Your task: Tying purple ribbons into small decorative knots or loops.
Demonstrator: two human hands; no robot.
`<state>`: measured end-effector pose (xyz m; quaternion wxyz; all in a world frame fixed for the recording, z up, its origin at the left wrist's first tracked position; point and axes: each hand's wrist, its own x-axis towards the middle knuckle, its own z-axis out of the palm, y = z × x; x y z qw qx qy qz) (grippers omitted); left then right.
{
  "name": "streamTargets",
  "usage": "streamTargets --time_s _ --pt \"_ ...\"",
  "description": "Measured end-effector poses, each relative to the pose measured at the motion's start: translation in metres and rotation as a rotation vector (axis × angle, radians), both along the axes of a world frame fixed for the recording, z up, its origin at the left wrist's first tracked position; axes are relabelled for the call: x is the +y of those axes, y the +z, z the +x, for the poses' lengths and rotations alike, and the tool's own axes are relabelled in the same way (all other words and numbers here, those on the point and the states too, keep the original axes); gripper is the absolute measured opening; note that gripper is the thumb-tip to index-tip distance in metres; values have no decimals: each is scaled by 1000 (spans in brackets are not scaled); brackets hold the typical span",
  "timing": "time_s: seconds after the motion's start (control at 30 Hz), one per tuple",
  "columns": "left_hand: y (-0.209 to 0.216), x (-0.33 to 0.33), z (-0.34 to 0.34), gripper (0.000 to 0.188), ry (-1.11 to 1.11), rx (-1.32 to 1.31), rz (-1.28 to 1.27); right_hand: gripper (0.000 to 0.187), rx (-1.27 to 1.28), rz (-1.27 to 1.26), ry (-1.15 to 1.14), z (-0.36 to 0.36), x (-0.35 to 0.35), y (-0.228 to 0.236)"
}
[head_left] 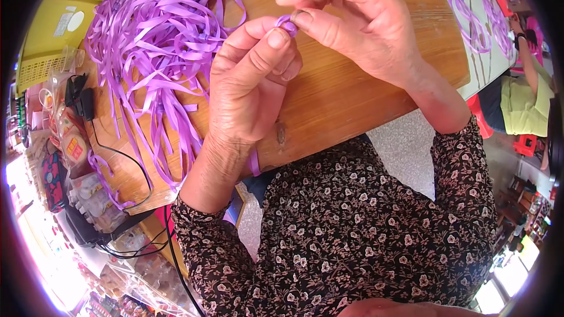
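Between the thumb and fingers of my left hand point(249, 76) a small loop of purple ribbon point(286, 25) is pinched, raised over the near part of the wooden table point(346, 105). My right hand point(364, 29) meets the loop from the right. Its thumb tip presses at the loop's edge, while the index finger arches above, apart from the thumb. The other right fingers are partly hidden behind the thumb. A strip of purple ribbon shows below my left wrist at the table's edge. Left of my hands lies a large tangled heap of purple ribbons point(158, 35).
A yellow plastic basket point(64, 17) stands at the far left. Below it are a black adapter with a cord point(85, 104) and bagged items point(97, 199). More purple ribbons point(464, 12) lie on a white table at right, near another person in yellow-green clothing point(523, 105).
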<state>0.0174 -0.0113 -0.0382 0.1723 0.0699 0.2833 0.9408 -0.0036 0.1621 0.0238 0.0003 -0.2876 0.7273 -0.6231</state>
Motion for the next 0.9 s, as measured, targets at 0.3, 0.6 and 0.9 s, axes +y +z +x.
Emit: streamTargets --time_s 0.3,0.6,0.9 --pt "3 1 -1 12 14 -24 -13 11 435 61 -9 -12 -1 -28" --pt "3 2 -2 13 -9 -35 -58 11 299 21 19 -15 5 -29" --pt "2 3 -2 13 -2 -38 -135 8 359 -63 29 -17 7 -35"
